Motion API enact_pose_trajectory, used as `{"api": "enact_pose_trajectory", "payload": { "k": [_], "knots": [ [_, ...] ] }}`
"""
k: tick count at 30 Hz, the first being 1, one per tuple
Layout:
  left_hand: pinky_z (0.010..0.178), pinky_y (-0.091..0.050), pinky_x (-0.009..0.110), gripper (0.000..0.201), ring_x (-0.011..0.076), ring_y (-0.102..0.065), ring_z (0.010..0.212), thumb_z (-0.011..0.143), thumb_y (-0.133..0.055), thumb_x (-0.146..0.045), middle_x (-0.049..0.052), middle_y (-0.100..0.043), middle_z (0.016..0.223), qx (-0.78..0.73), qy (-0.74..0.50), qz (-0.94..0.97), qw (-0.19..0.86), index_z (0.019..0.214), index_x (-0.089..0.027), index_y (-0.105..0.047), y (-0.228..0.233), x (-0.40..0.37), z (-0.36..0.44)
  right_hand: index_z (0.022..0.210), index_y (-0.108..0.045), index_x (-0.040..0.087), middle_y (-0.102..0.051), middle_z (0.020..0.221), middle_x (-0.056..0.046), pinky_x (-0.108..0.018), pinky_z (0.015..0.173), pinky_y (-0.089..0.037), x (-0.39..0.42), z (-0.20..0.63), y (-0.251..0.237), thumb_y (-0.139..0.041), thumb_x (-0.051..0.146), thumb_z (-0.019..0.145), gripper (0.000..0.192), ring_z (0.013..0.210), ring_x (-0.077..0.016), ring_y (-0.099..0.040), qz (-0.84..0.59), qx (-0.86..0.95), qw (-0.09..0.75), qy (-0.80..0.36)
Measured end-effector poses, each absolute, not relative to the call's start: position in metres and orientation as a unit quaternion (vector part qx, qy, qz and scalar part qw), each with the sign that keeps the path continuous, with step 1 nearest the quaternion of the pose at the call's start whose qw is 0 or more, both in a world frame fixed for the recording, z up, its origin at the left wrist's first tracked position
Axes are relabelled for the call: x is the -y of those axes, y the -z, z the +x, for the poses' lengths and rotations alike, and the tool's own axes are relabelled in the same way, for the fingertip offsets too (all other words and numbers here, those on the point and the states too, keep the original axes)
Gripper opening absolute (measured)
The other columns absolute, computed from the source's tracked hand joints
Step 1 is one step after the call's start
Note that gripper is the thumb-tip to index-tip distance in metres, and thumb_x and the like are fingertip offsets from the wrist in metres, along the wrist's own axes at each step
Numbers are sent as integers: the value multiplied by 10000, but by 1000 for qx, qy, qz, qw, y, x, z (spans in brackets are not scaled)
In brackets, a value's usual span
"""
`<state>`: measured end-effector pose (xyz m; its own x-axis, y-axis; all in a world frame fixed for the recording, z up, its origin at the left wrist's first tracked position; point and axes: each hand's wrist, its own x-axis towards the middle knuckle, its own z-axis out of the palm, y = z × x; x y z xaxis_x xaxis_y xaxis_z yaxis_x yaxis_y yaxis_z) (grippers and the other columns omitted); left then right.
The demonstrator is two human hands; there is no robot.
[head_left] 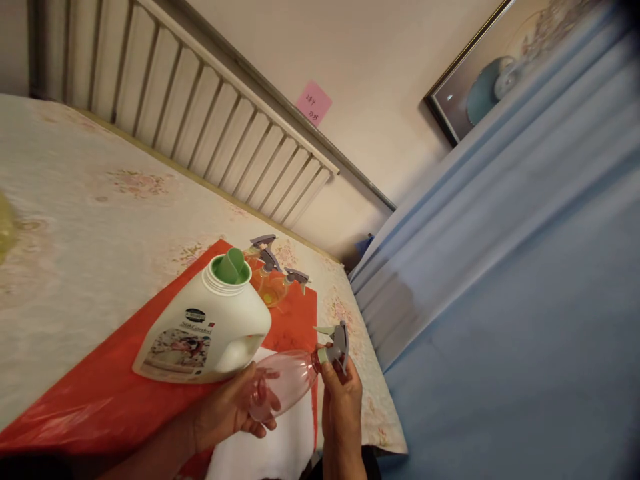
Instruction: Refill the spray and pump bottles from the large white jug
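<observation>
My left hand (231,408) cradles the body of a clear pink spray bottle (287,379) held on its side above the table's near edge. My right hand (341,395) grips the bottle's grey trigger spray head (338,343) at the neck. Just left of the bottle stands a big white detergent jug (207,330) with an open green pour spout (230,267) and no cap on it. Behind the jug stand three orange-tinted spray bottles with grey trigger heads (273,277).
All of this sits on a red plastic sheet (95,393) over a floral tablecloth (85,220). A white cloth (280,443) lies under my hands. A ribbed radiator (200,107) runs behind the table, and a blue curtain (500,267) hangs at the right.
</observation>
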<state>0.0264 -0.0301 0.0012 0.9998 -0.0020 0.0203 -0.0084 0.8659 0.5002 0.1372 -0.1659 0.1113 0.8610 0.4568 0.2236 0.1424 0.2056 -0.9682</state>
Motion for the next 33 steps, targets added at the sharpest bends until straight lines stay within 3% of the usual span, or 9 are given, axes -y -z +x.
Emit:
{"api": "enact_pose_trajectory", "payload": {
  "k": [3, 7, 11, 14, 19, 23, 33],
  "knots": [
    [621, -480, 341, 658, 282, -685, 798, 860, -411, -709, 132, -711, 924, 14, 7, 239, 971, 1172, -158, -589, 3, 29, 28, 1268, -609, 157, -707, 1151, -129, -419, 968, -485, 166, 137, -111, -765, 337, 752, 568, 1050, -270, -653, -614, 236, 745, -110],
    [691, -498, 355, 532, 259, -650, 910, 847, -526, -649, 93, -654, 1073, 9, -18, 208, 978, 1139, -217, -632, 9, 30, 31, 1215, -647, 154, -714, 1143, -123, -399, 961, -490, 166, 137, -113, -780, 343, 732, 535, 1061, -273, -656, -619, 233, 742, -113],
    [713, -498, 374, 509, 272, -641, 981, 790, -696, -470, 62, -591, 1182, 15, -39, 228, 973, 1254, -335, -538, 10, 32, 31, 1230, -639, 152, -717, 1129, -116, -394, 948, -493, 167, 138, -112, -765, 338, 752, 528, 1049, -266, -661, -621, 241, 738, -109],
    [691, -489, 346, 533, 268, -660, 968, 779, -719, -374, 59, -589, 1184, 11, -35, 250, 968, 1267, -342, -508, 5, 31, 29, 1261, -613, 160, -710, 1149, -111, -398, 962, -485, 168, 139, -109, -763, 329, 758, 551, 1059, -259, -655, -617, 240, 741, -112],
    [611, -454, 308, 447, 256, -707, 788, 846, -624, -482, 68, -665, 1021, 7, -22, 255, 967, 1220, -259, -526, -3, 29, 26, 1255, -612, 159, -706, 1146, -107, -414, 975, -477, 170, 141, -107, -764, 335, 757, 550, 1061, -258, -649, -624, 235, 737, -109],
    [566, -440, 302, 523, 236, -694, 663, 850, -547, -604, 91, -712, 898, -7, -16, 275, 961, 1180, -199, -539, -3, 30, 27, 1266, -607, 143, -705, 1126, -123, -429, 973, -476, 169, 142, -108, -768, 337, 748, 576, 1056, -270, -645, -630, 236, 733, -100],
    [532, -446, 290, 613, 221, -678, 589, 850, -443, -701, 106, -735, 815, -19, 4, 263, 965, 1153, -174, -524, -1, 30, 29, 1260, -623, 181, -714, 1015, -65, -392, 944, -481, 170, 139, -114, -767, 309, 741, 554, 994, -231, -648, -620, 232, 744, -93]
  ]
}}
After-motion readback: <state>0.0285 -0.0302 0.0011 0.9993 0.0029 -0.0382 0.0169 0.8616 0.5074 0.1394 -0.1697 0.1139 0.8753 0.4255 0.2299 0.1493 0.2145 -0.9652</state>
